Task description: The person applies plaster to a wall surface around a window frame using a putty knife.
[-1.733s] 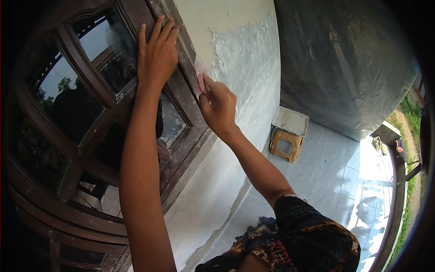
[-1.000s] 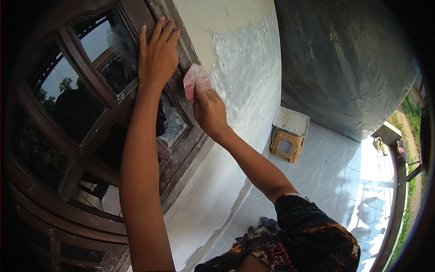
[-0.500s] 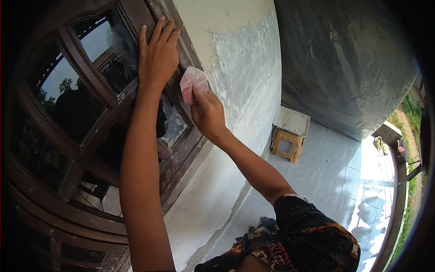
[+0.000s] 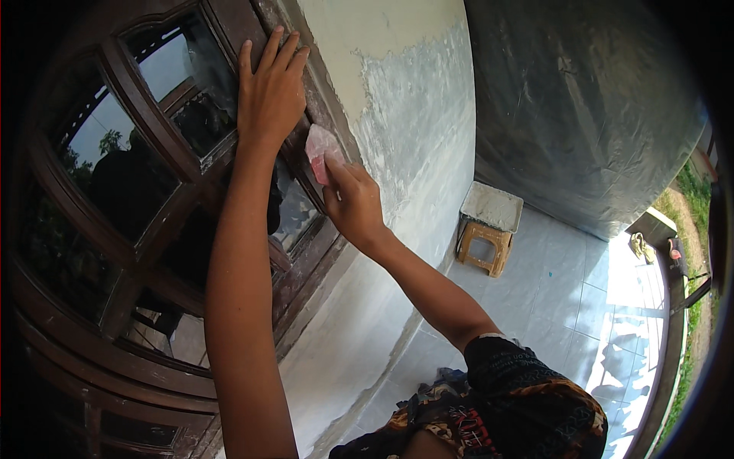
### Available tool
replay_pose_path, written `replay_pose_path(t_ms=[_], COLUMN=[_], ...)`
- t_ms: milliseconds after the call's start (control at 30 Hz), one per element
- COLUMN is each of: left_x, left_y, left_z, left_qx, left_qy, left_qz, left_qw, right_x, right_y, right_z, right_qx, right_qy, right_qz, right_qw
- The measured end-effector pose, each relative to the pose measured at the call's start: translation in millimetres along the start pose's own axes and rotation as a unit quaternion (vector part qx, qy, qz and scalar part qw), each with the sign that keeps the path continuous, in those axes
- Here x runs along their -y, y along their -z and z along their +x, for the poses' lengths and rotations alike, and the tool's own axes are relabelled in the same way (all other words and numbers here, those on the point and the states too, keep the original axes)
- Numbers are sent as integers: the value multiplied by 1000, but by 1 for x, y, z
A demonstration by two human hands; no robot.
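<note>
My left hand (image 4: 272,96) lies with its fingers spread on the dark brown wooden frame (image 4: 229,27) of a glazed door or window. Just below it, my right hand (image 4: 356,197) pinches a flat pink putty scraper (image 4: 322,147) smeared with white. The scraper rests at the frame's edge, beside the wall (image 4: 417,115), which is patchy grey-white with a cream area higher up. My fingers cover the scraper's lower end.
Dark glass panes (image 4: 115,180) fill the frame on the left. A putty-smeared tray (image 4: 492,205) sits on a brown plastic stool (image 4: 485,250) on the grey tiled floor (image 4: 535,298). A dark plastic sheet (image 4: 581,107) hangs at the far right, with shoes (image 4: 642,247) near the sunlit edge.
My right hand and the scraper have moved slightly down along the frame, and the scraper has turned more edge-on. The left hand has shifted a little to the right, still spread.
</note>
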State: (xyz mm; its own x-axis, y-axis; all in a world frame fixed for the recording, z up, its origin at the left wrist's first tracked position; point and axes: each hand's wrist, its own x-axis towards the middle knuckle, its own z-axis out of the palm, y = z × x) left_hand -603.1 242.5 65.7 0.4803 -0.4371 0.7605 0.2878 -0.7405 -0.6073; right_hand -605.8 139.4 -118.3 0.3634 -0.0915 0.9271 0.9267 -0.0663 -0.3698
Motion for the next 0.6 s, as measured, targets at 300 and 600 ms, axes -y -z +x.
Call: replay_pose_path(t_ms=[300,600], left_x=[-8,0], left_y=[5,3], left_z=[5,-4], left_qx=[-10,1], left_qy=[-1,-9], left_qz=[8,-2], left_qw=[1000,1000], right_x=[-40,41], right_y=[25,38], right_z=[70,-47], right_qx=[-84,61], right_qy=[-120,-156], right_qz=[-51,120], right_qw=[988,979])
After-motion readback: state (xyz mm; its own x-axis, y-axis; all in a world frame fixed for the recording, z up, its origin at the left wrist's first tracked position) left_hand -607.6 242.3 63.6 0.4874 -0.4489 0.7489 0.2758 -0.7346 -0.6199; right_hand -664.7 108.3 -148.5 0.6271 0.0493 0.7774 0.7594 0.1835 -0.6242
